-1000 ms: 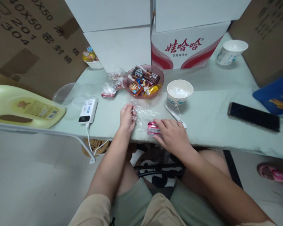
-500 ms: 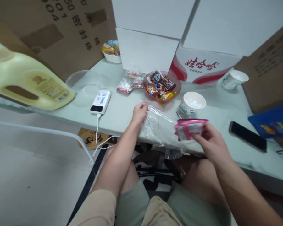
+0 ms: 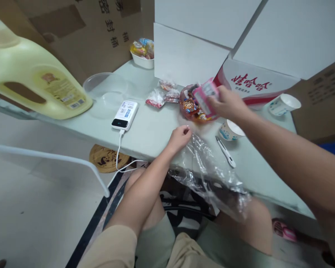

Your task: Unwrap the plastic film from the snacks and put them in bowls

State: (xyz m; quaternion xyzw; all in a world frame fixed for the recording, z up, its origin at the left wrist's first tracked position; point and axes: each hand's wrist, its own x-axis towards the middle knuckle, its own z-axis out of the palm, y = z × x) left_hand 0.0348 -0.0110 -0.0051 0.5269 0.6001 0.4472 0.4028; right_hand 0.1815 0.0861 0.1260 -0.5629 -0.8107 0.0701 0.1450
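Note:
My right hand grips a pink-and-white packet and holds it over the right side of a reddish see-through bowl. Wrapped snacks lie in that bowl, partly covered by the packet and hand. Closer to me, my left hand is closed on the top of a clear plastic bag, which droops over the table's front edge toward my lap. Right of the bag lies a white utility knife. A paper cup stands behind it, partly hidden by my right forearm.
At left are a yellow jug, a clear round lid and a white power bank with its cable. Small snack bags lie left of the bowl. A white tub, white box and another cup stand behind.
My right hand has carried the pink packet forward and left to the bowl. The plastic bag now hangs lower from my left hand, and the utility knife is uncovered. The view has shifted.

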